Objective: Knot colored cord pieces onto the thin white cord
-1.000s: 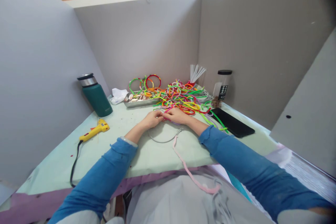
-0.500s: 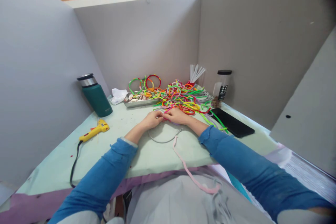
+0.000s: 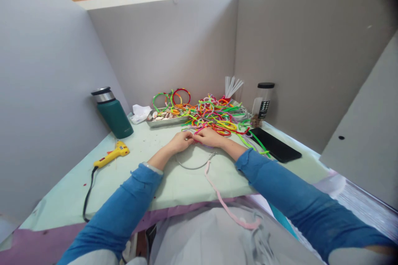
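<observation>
My left hand (image 3: 180,141) and my right hand (image 3: 209,137) meet above the table, fingertips pinched together. Between them is the far side of a thin grey hoop (image 3: 194,168), with a bit of red and purple fuzzy pipe cleaner showing near the fingers. My left fingers close on the hoop; my right fingers pinch a pipe cleaner against it, its exact wrap hidden by the hands. A pale pink pipe cleaner (image 3: 219,195) trails from beside the hoop over the table edge onto my lap.
Beyond the hands lie a heap of coloured pipe cleaners (image 3: 214,112) and a metal tray (image 3: 168,122) of shells. Left are a yellow glue gun (image 3: 108,157) and a green bottle (image 3: 115,118). Right are a black phone (image 3: 276,145) and a clear jar (image 3: 264,105). Grey partitions (image 3: 161,45) enclose the table.
</observation>
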A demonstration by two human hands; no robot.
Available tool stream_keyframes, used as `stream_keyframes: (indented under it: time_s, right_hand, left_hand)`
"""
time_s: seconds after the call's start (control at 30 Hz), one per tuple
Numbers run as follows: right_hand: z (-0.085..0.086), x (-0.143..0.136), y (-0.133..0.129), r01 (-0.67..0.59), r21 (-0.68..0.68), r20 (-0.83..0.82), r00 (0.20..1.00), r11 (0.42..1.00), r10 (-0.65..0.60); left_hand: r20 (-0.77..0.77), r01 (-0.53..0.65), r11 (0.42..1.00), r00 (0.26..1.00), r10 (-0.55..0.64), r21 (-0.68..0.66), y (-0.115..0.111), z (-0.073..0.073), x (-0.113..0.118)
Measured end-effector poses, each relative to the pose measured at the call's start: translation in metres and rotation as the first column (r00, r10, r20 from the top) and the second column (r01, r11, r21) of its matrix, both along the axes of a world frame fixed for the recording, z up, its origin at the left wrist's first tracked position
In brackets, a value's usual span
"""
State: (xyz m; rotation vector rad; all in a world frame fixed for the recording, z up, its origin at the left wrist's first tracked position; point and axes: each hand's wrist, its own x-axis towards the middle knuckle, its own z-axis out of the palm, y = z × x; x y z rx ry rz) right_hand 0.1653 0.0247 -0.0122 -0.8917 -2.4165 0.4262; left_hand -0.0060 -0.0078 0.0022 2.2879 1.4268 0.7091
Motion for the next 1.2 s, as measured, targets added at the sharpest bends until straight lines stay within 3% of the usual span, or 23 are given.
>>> stream_keyframes:
  time_s: [1.2]
  right_hand:
    - [0.0019,-0.0003,-0.0028,0.012,0.011,0.052,0.999,1.0,-0.013]
  left_hand:
    - [-0.085,0.011,0.999,0.996,-0.007,0.05,0.0051,-0.0048,-0.0026]
